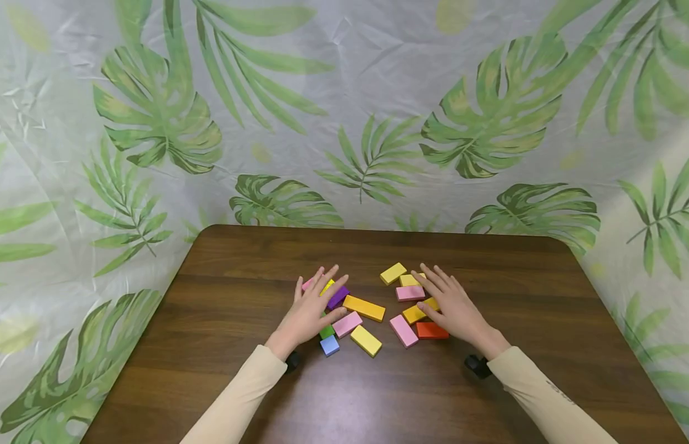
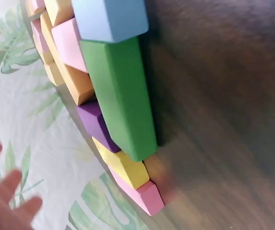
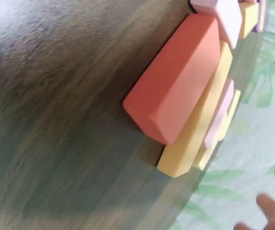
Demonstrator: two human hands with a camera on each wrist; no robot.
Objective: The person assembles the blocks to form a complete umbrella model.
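My left hand [image 1: 309, 310] hovers with spread fingers over the left group of wooden blocks. Under and beside it lie a green block [image 2: 120, 96], a blue block [image 1: 330, 345], a purple block [image 1: 338, 297], a pink block [image 1: 347, 324] and an orange block [image 1: 364, 308]. Above the right group my right hand [image 1: 455, 304] is spread too, holding nothing. Near it lie a red block [image 1: 432, 331], an orange-yellow block [image 3: 195, 115], a pink block [image 1: 403, 331] and another pink block [image 1: 410, 293]. The hand partly hides a yellow block [image 1: 412, 280].
A yellow block [image 1: 366, 341] lies between the hands, toward the front, and another yellow block [image 1: 393, 273] farther back. The brown wooden table [image 1: 222, 370] ends at a leaf-patterned cloth [image 1: 366, 80] behind it. Dark wrist bands [image 1: 477, 366] sit at the sleeves.
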